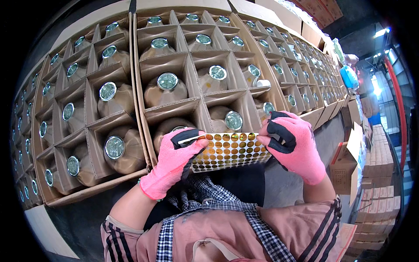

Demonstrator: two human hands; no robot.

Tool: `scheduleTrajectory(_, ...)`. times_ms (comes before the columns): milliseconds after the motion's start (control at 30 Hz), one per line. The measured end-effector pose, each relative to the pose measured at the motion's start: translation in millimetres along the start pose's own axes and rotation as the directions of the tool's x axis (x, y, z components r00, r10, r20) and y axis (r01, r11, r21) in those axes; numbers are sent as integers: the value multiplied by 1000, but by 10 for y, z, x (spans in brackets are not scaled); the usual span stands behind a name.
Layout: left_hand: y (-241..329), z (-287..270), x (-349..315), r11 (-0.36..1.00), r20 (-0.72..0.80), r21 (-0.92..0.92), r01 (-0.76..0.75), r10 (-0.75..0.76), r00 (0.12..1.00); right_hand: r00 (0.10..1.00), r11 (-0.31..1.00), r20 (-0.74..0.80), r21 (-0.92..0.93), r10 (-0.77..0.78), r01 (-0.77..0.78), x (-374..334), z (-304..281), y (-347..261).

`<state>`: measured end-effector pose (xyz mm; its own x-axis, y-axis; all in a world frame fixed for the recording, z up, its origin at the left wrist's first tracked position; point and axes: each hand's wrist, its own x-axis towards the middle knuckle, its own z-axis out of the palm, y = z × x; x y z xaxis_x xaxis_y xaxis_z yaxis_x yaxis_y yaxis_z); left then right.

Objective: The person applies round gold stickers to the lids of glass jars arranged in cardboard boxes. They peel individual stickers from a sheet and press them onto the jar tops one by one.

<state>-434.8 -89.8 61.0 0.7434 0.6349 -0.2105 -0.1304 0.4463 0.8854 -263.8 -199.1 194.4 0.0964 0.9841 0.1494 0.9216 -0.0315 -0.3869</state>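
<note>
A white sheet of round gold stickers [231, 151] is stretched between my two pink gloves, in front of my body. My left hand [176, 155] grips its upper left corner between thumb and fingers; a narrow white strip [188, 140] sticks out there. At the upper right corner, the thumb and finger of my right hand [294, 142] are pinched together on the edge. Whether a loose sticker is between those fingertips cannot be made out. Just beyond the sheet, a clear glass jar with a round silvery rim [234, 120] stands in a cardboard compartment.
Open cardboard boxes with dividers [192, 83] spread ahead and to both sides, holding many similar glass jars [167, 83]. A small white cylindrical object [263, 83] lies among the compartments. Stacked cartons [377, 174] and an opened carton [345, 163] stand at the right.
</note>
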Motion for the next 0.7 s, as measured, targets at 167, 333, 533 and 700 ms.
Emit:
scheduleTrajectory(167, 14, -7, -5, 998, -11, -37, 49, -49, 999, 995, 995, 43, -32, -90, 91, 31, -7, -18)
scheduleTrajectory(333, -42, -21, 44, 989, 161, 148, 16, -40, 986, 969, 965, -7, 87, -247, 247, 438, 2, -151)
scheduleTrajectory(533, -53, -34, 30, 983, 284, 180, 31, -82, 955, 871, 873, 150, -81, -467, 482, 1552, 1133, 61)
scheduleTrajectory(700, -10, -23, 6, 978, 306, 201, 47, -109, 946, 815, 820, 411, -227, -409, 526, 1868, 1669, 238)
